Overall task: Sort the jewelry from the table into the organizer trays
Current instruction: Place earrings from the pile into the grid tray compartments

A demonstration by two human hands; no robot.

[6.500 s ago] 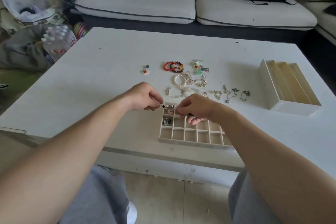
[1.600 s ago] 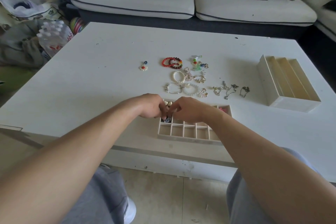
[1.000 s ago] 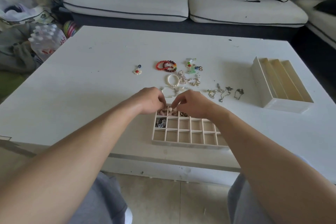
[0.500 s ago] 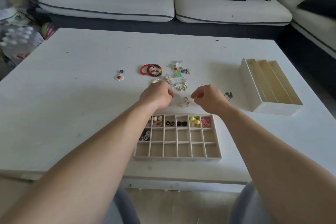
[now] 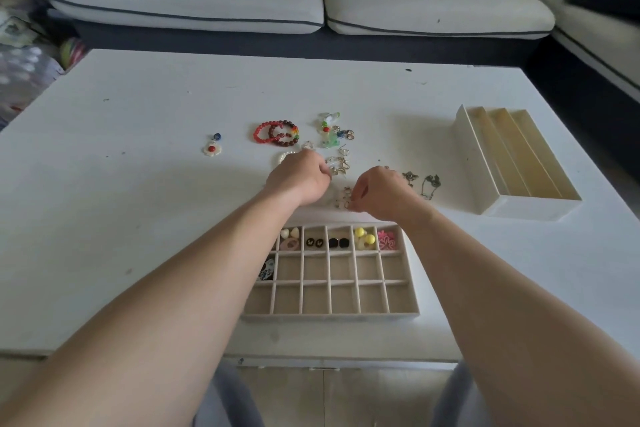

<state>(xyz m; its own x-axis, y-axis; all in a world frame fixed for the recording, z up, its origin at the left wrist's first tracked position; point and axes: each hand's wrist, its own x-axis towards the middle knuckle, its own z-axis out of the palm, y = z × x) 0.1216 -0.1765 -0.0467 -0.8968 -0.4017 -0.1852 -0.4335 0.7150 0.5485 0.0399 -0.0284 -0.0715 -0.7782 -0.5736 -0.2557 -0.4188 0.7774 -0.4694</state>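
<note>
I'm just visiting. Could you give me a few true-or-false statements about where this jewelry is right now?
The yellow beads sit in the grid tray's far row. True.
The red bracelets are in a tray. False: they lie loose on the table.
The long tray holds necklaces. False: nothing shows in its channels.
The left hand and right hand are over loose jewelry beyond the grid tray. True.
The flower pendant lies right of both hands. False: it lies to their left.
</note>
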